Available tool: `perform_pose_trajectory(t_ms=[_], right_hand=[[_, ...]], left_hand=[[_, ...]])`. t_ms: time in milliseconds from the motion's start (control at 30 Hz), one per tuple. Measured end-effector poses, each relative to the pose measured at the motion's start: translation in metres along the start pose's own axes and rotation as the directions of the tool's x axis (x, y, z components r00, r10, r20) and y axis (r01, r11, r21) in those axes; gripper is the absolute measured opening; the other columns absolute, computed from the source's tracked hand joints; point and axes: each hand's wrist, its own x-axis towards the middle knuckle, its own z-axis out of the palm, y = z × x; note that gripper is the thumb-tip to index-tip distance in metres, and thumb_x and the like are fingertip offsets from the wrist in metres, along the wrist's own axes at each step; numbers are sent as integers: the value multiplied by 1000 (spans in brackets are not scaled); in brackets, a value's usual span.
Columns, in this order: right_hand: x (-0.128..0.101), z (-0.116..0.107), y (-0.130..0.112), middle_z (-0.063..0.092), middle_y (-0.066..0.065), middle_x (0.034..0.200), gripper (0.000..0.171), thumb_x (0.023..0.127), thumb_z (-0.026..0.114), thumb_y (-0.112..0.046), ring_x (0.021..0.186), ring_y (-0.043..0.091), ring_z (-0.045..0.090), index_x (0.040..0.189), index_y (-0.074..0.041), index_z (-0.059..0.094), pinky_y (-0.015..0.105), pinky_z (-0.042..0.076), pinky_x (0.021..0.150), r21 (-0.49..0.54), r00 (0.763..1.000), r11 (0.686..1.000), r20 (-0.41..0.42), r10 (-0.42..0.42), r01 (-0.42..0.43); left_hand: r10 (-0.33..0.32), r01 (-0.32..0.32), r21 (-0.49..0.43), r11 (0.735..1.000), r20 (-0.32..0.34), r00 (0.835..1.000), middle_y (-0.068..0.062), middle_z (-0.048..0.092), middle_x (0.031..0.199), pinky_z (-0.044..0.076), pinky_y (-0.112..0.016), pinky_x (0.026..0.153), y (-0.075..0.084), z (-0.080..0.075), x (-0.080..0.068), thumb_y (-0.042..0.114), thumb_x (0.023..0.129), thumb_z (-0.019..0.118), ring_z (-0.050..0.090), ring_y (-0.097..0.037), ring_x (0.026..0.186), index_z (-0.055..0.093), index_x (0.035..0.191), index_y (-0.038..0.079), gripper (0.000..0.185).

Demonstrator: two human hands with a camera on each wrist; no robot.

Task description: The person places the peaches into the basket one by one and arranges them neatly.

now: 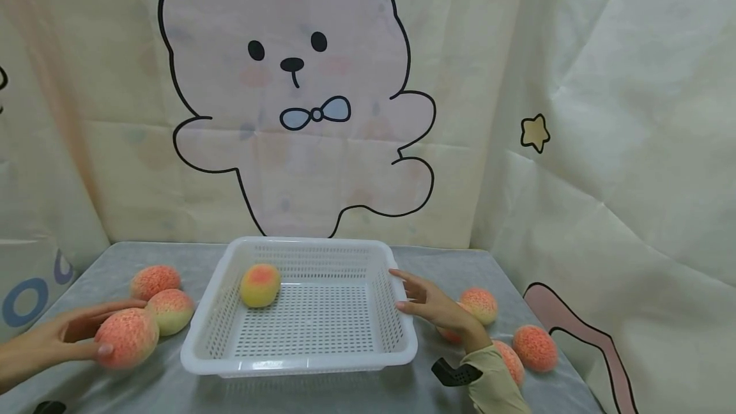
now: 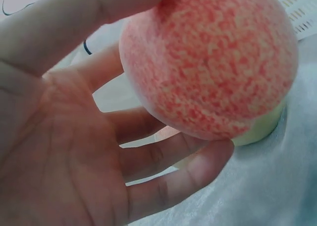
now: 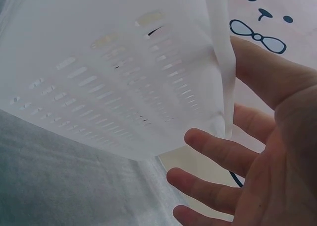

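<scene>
A red-speckled peach (image 1: 128, 338) is held between the thumb and fingers of my left hand (image 1: 54, 344), left of the white plastic basket (image 1: 299, 363). In the left wrist view the same peach (image 2: 213, 57) sits against the fingers, and the palm stays apart from it. My right hand (image 1: 439, 305) grips the basket's right rim, thumb and index finger over the edge. From the right wrist, the other fingers (image 3: 213, 191) show outside the slotted wall (image 3: 99, 87). One yellow peach with a red top (image 1: 260, 286) lies inside, towards the left.
Two more peaches, a red one (image 1: 155, 281) and a paler one (image 1: 170, 312), rest behind the held peach. Several peaches (image 1: 535, 348) lie around the right forearm, some partly hidden. A grey cloth (image 1: 322, 395) covers the table; printed curtains (image 1: 448, 197) stand behind and beside it.
</scene>
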Motion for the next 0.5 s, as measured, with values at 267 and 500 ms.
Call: perform_pose_trajectory(t_ms=[267, 500], right_hand=[[1, -1, 0, 46, 20, 155, 74, 100, 64, -25, 139, 43, 48, 162, -15, 25, 59, 45, 109, -14, 1000, 1000, -15, 4, -4], [0, 0, 1, 49, 22, 152, 74, 100, 64, -23, 134, 39, 54, 162, -13, 24, 51, 51, 105, 12, 1000, 1000, 2, -12, 12]], left_hand=[[44, -44, -59, 997, -16, 999, 52, 38, 123, 58, -32, 84, -2, -5, 3, 23, 107, 45, 49, 20, 108, 32, 154, 46, 54], [111, -116, -81, 990, -60, 992, 47, 44, 129, 57, -26, 82, -2, -5, 2, 17, 108, 43, 52, 15, 112, 35, 151, 49, 54]])
